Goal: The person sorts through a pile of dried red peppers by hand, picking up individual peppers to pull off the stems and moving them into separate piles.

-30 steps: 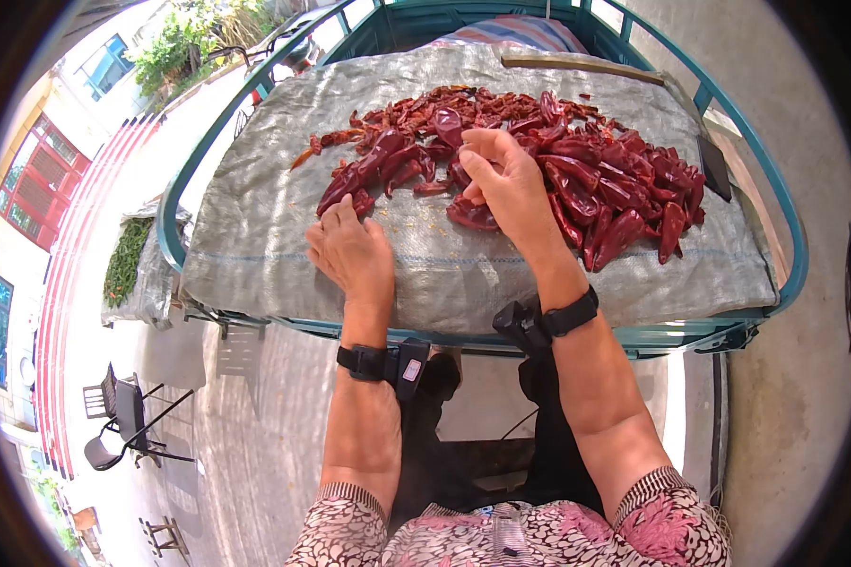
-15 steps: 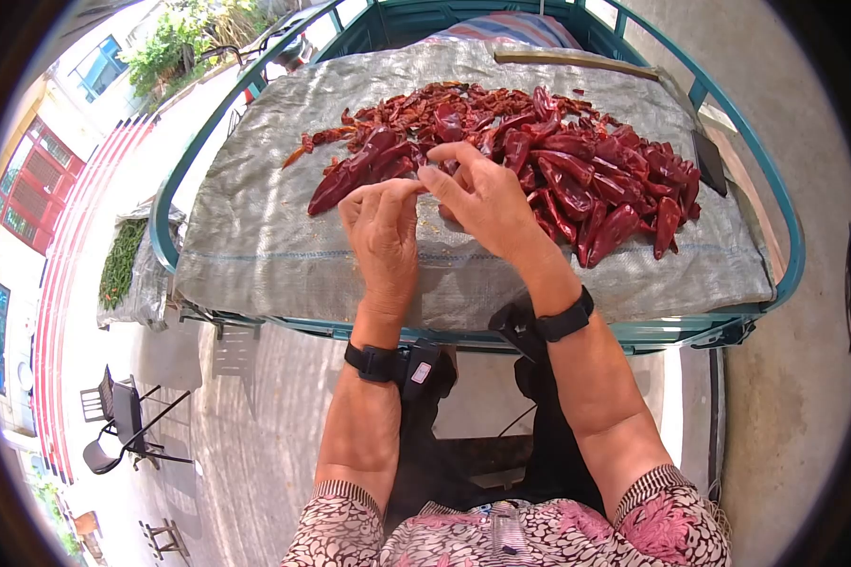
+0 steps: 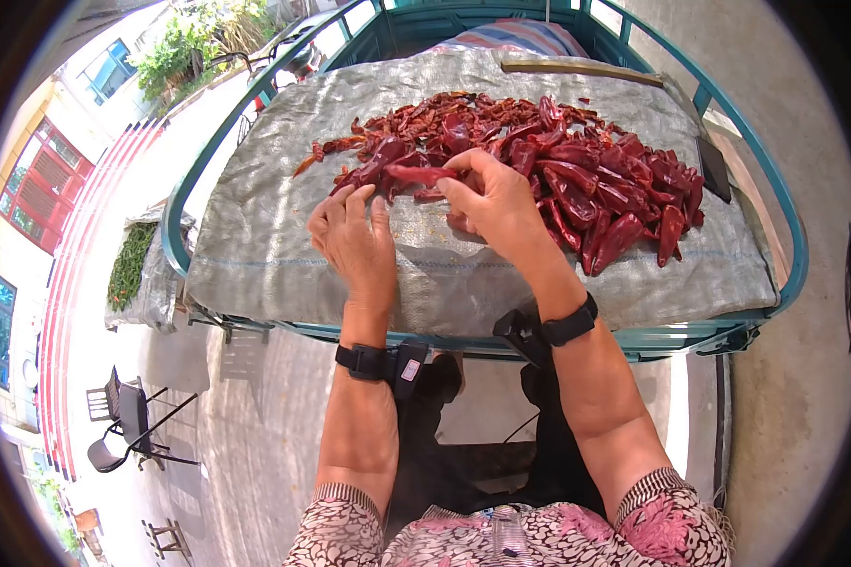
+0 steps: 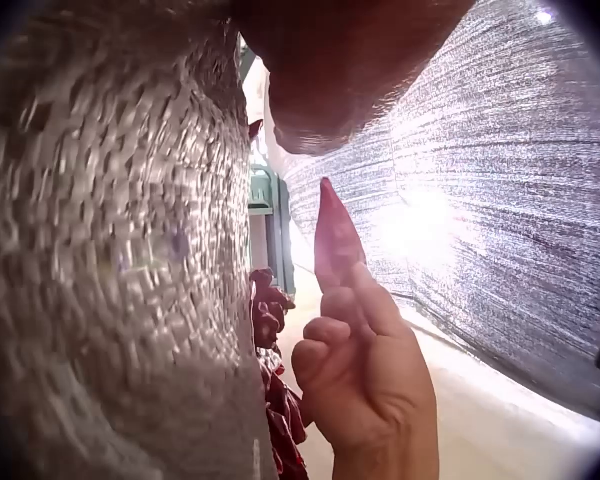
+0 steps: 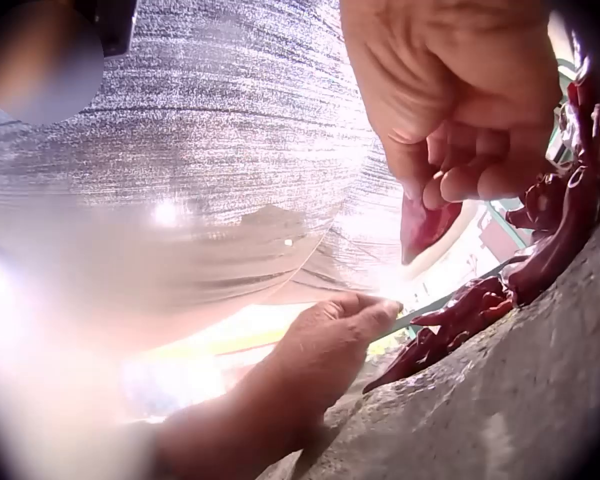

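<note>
My right hand (image 3: 496, 203) pinches a chilli (image 3: 416, 174) just over the pile's (image 3: 596, 180) near edge. My left hand (image 3: 355, 241) rests loose-fingered on the sack (image 3: 255, 227) alongside, holding nothing.

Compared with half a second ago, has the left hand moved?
Yes. The left hand has shifted left across the grey sack, away from the right hand holding a red chilli, to below the chilli pile's left end.

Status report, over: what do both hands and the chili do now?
Right hand pinches one red chili. Left hand rests on sack, holds nothing. Chili pile beside; nothing blocking.
</note>
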Tool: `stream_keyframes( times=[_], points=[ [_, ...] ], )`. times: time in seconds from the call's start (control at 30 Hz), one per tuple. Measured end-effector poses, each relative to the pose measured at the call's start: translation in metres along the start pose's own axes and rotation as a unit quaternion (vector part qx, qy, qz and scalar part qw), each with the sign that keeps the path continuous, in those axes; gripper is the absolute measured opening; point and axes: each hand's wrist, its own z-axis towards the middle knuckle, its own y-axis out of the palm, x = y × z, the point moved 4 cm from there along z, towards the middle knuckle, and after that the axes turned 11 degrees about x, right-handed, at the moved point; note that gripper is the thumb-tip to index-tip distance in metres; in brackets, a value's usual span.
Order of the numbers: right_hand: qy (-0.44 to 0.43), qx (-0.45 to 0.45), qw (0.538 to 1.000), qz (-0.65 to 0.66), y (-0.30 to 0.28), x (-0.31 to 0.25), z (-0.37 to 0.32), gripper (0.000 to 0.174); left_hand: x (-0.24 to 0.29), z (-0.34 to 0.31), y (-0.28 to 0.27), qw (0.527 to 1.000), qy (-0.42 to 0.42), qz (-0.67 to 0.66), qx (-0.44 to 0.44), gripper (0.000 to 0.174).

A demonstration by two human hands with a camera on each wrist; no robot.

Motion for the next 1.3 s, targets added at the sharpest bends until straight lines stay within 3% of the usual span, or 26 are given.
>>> stream_keyframes(
  times=[0.07,0.17,0.33,0.5,0.6,0.7,0.73,0.93,1.03,1.13,1.23,1.27,1.3],
  points=[
    [0.024,0.050,0.990,0.133,-0.007,-0.003,0.005,0.035,-0.020,-0.003,0.012,0.998,-0.003,0.055,-0.034,0.025],
    [-0.031,0.148,0.955,0.257,-0.010,-0.014,0.008,0.042,-0.036,0.000,0.023,0.991,-0.052,0.076,-0.092,0.031],
    [0.008,0.023,0.983,0.183,-0.005,0.002,0.012,0.037,-0.045,0.006,0.030,0.986,-0.047,0.116,-0.114,0.035],
    [-0.012,0.015,0.991,0.134,0.003,0.000,0.004,0.033,-0.055,0.011,0.029,0.979,-0.069,0.159,-0.104,0.027],
    [-0.012,0.004,0.990,0.139,0.002,0.001,0.003,0.031,-0.051,0.010,0.017,0.990,-0.117,0.074,-0.012,0.019],
    [-0.006,-0.002,0.991,0.130,0.004,0.001,0.001,0.030,-0.026,0.012,-0.009,0.996,-0.036,-0.062,0.060,0.017],
    [-0.006,-0.010,0.993,0.119,0.005,0.001,0.001,0.031,-0.019,0.011,-0.013,0.989,-0.014,-0.134,0.052,0.018],
    [0.033,-0.102,0.990,0.093,0.018,-0.007,-0.010,0.030,0.013,0.000,-0.014,0.968,0.039,-0.245,-0.029,0.025],
    [0.001,-0.085,0.993,0.087,0.018,-0.001,-0.007,0.026,0.008,-0.002,-0.011,0.967,0.057,-0.243,-0.053,0.024],
    [0.020,-0.047,0.996,0.076,0.008,-0.002,-0.003,0.022,-0.009,-0.004,-0.006,0.986,-0.013,-0.154,-0.057,0.025],
    [0.006,-0.003,0.991,0.132,0.007,0.002,0.006,0.030,-0.023,-0.005,0.007,0.997,-0.008,-0.032,-0.071,0.026],
    [-0.019,0.009,0.986,0.167,0.005,0.000,0.006,0.045,-0.026,-0.006,0.012,0.997,-0.007,-0.005,-0.081,0.024],
    [-0.022,0.026,0.983,0.181,0.005,-0.006,0.004,0.048,-0.026,-0.006,0.015,0.996,-0.006,0.022,-0.090,0.023]
  ],
)
